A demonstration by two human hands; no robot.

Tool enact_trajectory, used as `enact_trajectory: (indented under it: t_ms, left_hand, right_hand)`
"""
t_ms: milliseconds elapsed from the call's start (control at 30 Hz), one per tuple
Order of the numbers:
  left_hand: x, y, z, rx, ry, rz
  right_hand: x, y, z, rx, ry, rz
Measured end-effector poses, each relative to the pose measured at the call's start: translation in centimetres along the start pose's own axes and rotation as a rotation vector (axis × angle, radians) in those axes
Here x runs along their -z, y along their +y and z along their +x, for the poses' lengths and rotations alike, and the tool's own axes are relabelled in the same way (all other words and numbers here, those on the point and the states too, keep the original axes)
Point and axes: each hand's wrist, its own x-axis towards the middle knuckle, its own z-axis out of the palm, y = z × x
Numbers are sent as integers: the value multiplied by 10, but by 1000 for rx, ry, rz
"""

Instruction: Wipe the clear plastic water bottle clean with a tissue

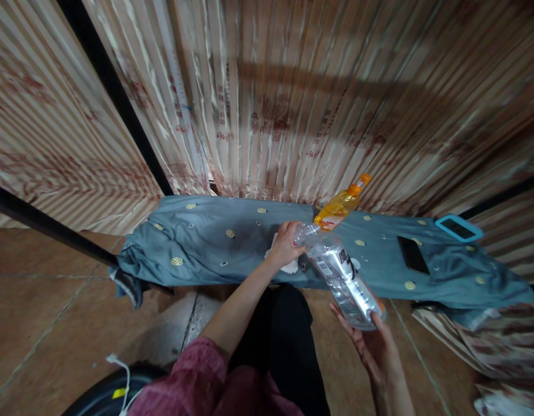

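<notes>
I hold a clear plastic bottle (342, 277) with a printed label, tilted, its neck pointing away from me. My left hand (286, 242) grips the neck end near the cap. My right hand (370, 341) supports the bottle's base from below, palm up. Just beyond the neck stands an orange bottle (341, 205) with an orange cap, leaning to the right on a grey-blue patterned cloth (215, 237). A white tissue (288, 267) lies under my left hand on the cloth.
A black phone (413, 255) and a blue-cased device (459, 227) lie on the cloth at the right. Striped curtains (292, 98) hang behind. A white cable (122, 375) lies on the tiled floor at lower left. Striped fabric (487, 341) is bunched at lower right.
</notes>
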Motion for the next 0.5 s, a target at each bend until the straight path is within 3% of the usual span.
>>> enact_trajectory:
  t_ms: [167, 500]
  left_hand:
    - [-2, 0, 0, 1, 8, 12]
    - [-1, 0, -1, -14, 15, 19]
  right_hand:
    - [2, 2, -5, 83, -2, 4]
    - [18, -1, -9, 39, -1, -36]
